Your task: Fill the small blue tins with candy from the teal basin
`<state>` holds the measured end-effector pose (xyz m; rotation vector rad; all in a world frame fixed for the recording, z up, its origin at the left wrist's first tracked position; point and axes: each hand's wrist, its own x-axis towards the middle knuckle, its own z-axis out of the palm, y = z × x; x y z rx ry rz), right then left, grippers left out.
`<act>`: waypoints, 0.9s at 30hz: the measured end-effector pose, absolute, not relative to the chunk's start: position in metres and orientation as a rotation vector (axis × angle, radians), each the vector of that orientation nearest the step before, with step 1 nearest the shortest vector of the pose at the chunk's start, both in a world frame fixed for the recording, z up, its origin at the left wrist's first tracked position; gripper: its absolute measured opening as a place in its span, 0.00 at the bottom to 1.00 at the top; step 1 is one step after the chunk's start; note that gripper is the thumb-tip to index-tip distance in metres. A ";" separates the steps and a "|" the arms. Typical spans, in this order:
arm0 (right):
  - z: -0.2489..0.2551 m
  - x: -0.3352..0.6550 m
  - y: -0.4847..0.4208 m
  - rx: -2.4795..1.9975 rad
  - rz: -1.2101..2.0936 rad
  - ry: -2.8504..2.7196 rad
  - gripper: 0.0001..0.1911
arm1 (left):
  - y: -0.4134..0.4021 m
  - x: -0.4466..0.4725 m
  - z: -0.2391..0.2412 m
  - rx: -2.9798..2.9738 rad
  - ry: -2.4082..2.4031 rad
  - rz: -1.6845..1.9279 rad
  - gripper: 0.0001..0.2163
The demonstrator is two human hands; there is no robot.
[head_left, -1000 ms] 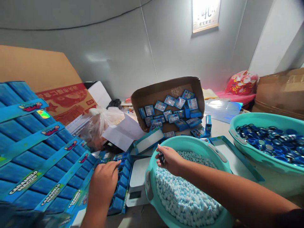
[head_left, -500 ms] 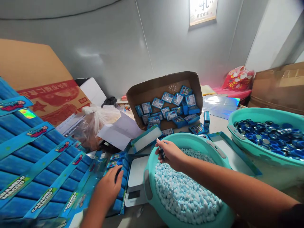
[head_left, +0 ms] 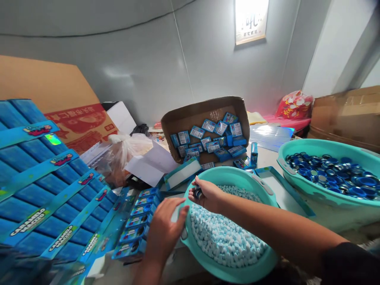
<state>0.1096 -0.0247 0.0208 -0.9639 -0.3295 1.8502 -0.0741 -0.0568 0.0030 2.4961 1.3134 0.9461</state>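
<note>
Small round metal caps (head_left: 198,193) sit in the curled fingers of the right hand (head_left: 210,196), several bunched together above the near left part of a teal basin (head_left: 237,274) filled with pale blue and white pellets (head_left: 228,237). The left hand (head_left: 166,225) is half spread, thumb apart from the fingers and nothing visible in its grasp, just beside that basin's rim; whether its fingertips touch it cannot be told.

Next to the left wrist runs a row of small blue boxes (head_left: 138,223) with round openings, their print too small to read. Farther left rises a stack of blue display packs (head_left: 63,190) whose bands read "CARAMELO" above a second, less legible word; the red logo lettering is likewise unclear. Behind it, a large brown carton (head_left: 35,79) bears Chinese characters on a red band.

A shallow cardboard box (head_left: 202,116) holds blue packets (head_left: 213,147) with white printed panels, illegible here. More blue caps (head_left: 332,170) fill a second teal basin (head_left: 320,145). A wall poster (head_left: 251,23) shows Chinese characters, partly washed out by glare.
</note>
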 end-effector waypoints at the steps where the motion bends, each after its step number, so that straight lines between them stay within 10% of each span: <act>1: 0.020 0.108 -0.026 -0.955 1.846 -0.329 0.16 | -0.062 -0.056 0.003 2.494 1.274 1.002 0.11; 17: 0.030 0.115 -0.026 -0.915 1.838 -0.305 0.11 | -0.064 -0.060 0.016 2.622 1.387 1.471 0.04; 27: 0.036 0.114 -0.030 -0.970 1.821 -0.343 0.12 | -0.046 -0.185 -0.014 2.137 2.315 0.469 0.17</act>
